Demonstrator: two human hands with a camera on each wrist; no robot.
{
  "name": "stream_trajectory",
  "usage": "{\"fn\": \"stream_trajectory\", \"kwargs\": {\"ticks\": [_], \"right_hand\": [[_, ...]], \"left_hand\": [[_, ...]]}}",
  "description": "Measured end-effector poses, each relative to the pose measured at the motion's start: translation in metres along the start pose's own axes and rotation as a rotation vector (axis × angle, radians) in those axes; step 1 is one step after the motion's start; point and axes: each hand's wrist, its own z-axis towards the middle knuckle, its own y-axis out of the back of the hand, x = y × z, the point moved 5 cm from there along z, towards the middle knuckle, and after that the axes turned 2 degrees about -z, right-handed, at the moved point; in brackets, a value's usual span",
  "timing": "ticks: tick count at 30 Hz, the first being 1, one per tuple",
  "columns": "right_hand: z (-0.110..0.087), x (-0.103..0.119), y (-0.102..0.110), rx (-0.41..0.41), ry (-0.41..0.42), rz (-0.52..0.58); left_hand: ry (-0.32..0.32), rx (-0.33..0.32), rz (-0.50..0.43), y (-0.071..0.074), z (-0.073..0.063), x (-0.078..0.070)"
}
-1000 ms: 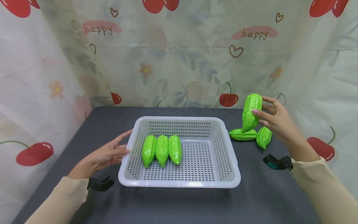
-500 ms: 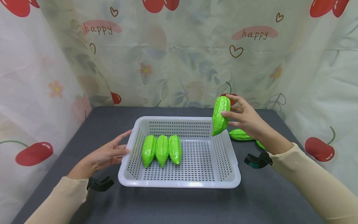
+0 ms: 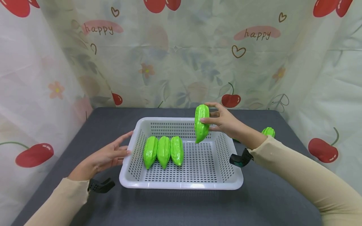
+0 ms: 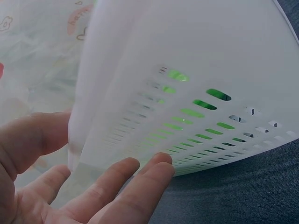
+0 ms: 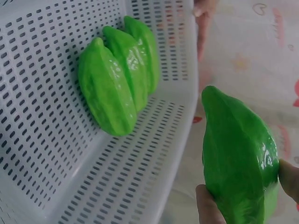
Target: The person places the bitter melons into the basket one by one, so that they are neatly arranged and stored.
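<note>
Head view: the right hand (image 3: 226, 121) pinched a green bitter melon (image 3: 201, 122) above the white basket (image 3: 181, 185), nearer its back edge, long axis nearly upright, tip down. Placing seemed in hand; the next move likely called for lowering and laying it beside the three bitter melons (image 3: 164, 152), whose tips faced the front edge.

Left wrist view: the left hand (image 4: 100, 191), fingers extended, touched the left edge, grasping nothing.

Right wrist view: the held melon's tapered tip projected beyond the grip.

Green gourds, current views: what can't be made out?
Head: lower part of the loose gourd, behind the right arm.
Head: what the green sliver belongs to; too small, beside that arm.
Left wrist: full outlines of the gourds inside, behind the slotted basket wall.
Right wrist: lower end of the held gourd, cut off by bottom edge.
</note>
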Motion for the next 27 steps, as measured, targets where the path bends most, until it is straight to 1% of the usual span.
{"fn": "stream_trajectory", "kwargs": {"ticks": [8,15,20,27], "right_hand": [[0.015,-0.014,-0.023,0.01,-0.072,-0.043],[0.02,-0.027,-0.043,0.033,-0.113,-0.07],[0.024,-0.04,-0.053,0.026,-0.144,-0.124],[0.028,-0.058,-0.063,0.005,-0.193,-0.167]], "left_hand": [[-0.002,0.004,0.008,-0.001,0.001,-0.001],[0.002,-0.006,0.013,-0.001,0.0,-0.001],[0.001,-0.006,0.01,0.0,0.0,-0.001],[0.001,-0.007,0.014,-0.001,0.002,0.0]]}}
